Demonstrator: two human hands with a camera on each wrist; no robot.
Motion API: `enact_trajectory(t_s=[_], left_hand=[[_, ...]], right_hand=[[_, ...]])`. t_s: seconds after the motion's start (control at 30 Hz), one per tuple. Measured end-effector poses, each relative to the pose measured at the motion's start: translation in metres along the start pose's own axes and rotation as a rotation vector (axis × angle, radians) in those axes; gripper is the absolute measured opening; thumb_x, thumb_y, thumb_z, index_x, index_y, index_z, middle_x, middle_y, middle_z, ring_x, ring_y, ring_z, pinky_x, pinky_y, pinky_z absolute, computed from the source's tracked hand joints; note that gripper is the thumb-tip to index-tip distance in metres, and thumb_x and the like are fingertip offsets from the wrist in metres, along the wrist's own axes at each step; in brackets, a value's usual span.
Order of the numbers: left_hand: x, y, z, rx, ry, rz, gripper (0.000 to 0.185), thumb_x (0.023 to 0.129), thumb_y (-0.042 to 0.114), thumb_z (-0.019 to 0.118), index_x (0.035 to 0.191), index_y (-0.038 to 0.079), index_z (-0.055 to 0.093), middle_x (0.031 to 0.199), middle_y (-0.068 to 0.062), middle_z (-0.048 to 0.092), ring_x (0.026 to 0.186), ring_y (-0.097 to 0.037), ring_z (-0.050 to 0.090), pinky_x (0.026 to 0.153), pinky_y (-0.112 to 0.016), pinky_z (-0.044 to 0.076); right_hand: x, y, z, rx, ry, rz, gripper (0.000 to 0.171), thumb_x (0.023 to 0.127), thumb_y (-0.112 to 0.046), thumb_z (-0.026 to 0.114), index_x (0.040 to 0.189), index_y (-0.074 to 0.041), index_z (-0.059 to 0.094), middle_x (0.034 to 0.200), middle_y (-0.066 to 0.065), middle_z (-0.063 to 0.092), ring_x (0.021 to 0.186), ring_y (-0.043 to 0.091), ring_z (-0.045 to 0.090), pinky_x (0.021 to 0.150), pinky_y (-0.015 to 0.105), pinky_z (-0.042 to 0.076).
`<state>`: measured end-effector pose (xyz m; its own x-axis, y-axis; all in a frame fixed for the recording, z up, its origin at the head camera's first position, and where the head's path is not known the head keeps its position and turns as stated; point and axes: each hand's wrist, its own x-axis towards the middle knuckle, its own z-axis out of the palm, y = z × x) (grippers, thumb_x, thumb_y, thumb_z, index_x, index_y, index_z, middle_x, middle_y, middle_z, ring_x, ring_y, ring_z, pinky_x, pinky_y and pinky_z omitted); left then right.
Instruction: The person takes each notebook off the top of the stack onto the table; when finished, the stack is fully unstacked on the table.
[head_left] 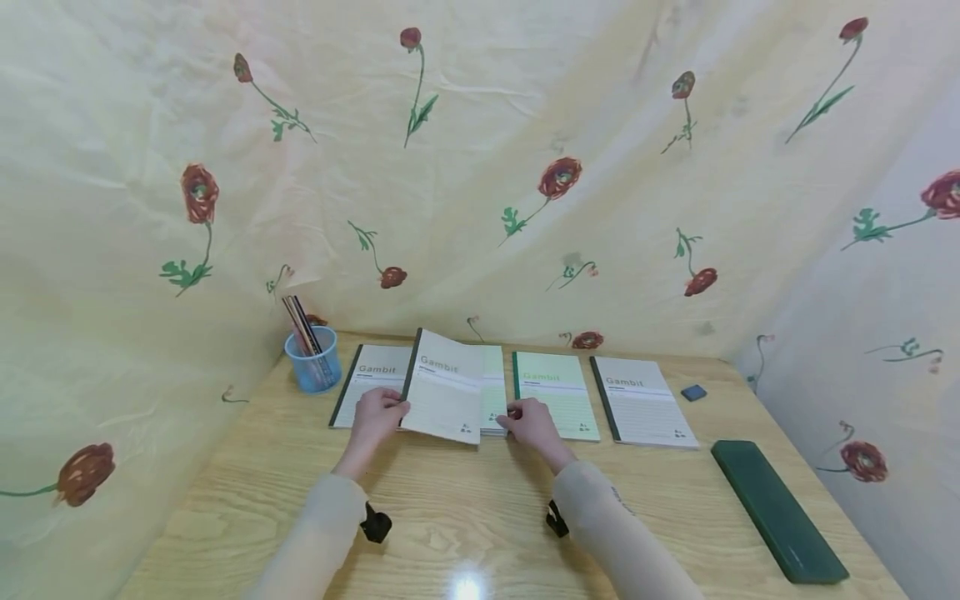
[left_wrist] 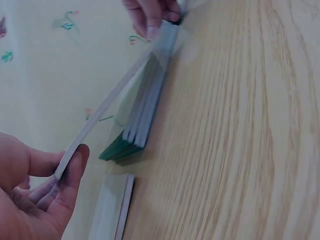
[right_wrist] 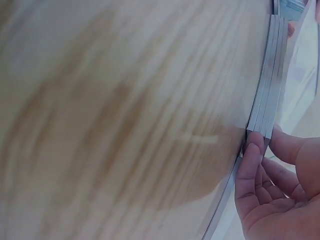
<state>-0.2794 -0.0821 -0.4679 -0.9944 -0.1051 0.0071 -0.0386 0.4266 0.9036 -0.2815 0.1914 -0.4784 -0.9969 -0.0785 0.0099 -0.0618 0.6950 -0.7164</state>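
Observation:
My left hand [head_left: 377, 414] pinches a white Gambit notebook [head_left: 444, 396] by its dark spine, thumb on one face and fingers under the other. This notebook is tilted, its spine side raised over a stack of green-covered notebooks [head_left: 494, 383]. In the left wrist view the stack [left_wrist: 145, 110] shows several thick page edges and green spines. My right hand [head_left: 534, 423] grips the stack's near right corner; in the right wrist view the thumb and fingers [right_wrist: 248, 175] close around its layered edges [right_wrist: 267, 85]. The held notebook hides most of the stack from the head view.
Another white notebook [head_left: 365, 379] lies left of the stack. To the right lie a green notebook [head_left: 558, 400] and a white notebook [head_left: 645, 404]. A blue cup [head_left: 313, 367] with pencils stands at back left. A small dark block [head_left: 693, 392] and a long green case [head_left: 776, 508] lie at right.

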Motion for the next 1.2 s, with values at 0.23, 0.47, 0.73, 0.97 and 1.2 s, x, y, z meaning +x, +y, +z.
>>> enact_trajectory(t_s=[0.23,0.47,0.73,0.97,1.2], left_hand=[[-0.026,-0.006,-0.05,-0.077,-0.041,-0.079,0.028,0.093,0.005,0.065,0.115,-0.012,0.059,0.109,-0.028,0.066,0.099,-0.036,0.063,0.085,-0.044,0.052],[-0.068,-0.031,-0.106,-0.076,-0.075,-0.114,0.039,0.094,0.007,0.065,0.123,-0.017,0.054,0.112,-0.028,0.066,0.1,-0.032,0.064,0.086,-0.04,0.051],[-0.108,-0.061,-0.137,-0.079,-0.122,-0.219,0.042,0.096,0.009,0.064,0.124,-0.02,0.052,0.104,-0.016,0.07,0.094,-0.021,0.065,0.083,-0.034,0.051],[-0.134,-0.081,-0.14,-0.033,-0.142,-0.261,0.045,0.096,0.014,0.066,0.123,-0.02,0.053,0.105,-0.015,0.07,0.1,-0.025,0.064,0.086,-0.038,0.051],[-0.151,-0.104,-0.134,-0.008,-0.121,-0.312,0.044,0.092,0.016,0.07,0.116,-0.019,0.057,0.095,-0.009,0.071,0.09,-0.021,0.066,0.075,-0.031,0.053]], right_hand=[[0.001,-0.001,0.003,-0.007,-0.002,0.029,0.013,0.094,-0.01,0.069,0.097,0.002,0.07,0.071,0.004,0.064,0.058,0.012,0.057,0.055,0.026,0.047],[0.004,0.0,0.006,-0.041,-0.016,0.051,0.019,0.094,-0.011,0.069,0.106,0.003,0.07,0.077,0.005,0.065,0.062,0.014,0.059,0.058,0.027,0.048],[0.004,-0.002,0.004,-0.065,-0.017,0.034,0.012,0.095,-0.011,0.068,0.09,0.0,0.069,0.072,0.005,0.065,0.06,0.015,0.059,0.057,0.028,0.048],[0.003,-0.004,0.001,-0.059,-0.018,0.067,0.02,0.095,-0.011,0.068,0.108,0.004,0.069,0.08,0.007,0.066,0.064,0.015,0.06,0.06,0.028,0.05],[0.005,-0.003,0.002,-0.062,-0.015,0.064,0.016,0.094,-0.011,0.069,0.103,0.003,0.07,0.077,0.007,0.065,0.062,0.015,0.059,0.059,0.027,0.048]])
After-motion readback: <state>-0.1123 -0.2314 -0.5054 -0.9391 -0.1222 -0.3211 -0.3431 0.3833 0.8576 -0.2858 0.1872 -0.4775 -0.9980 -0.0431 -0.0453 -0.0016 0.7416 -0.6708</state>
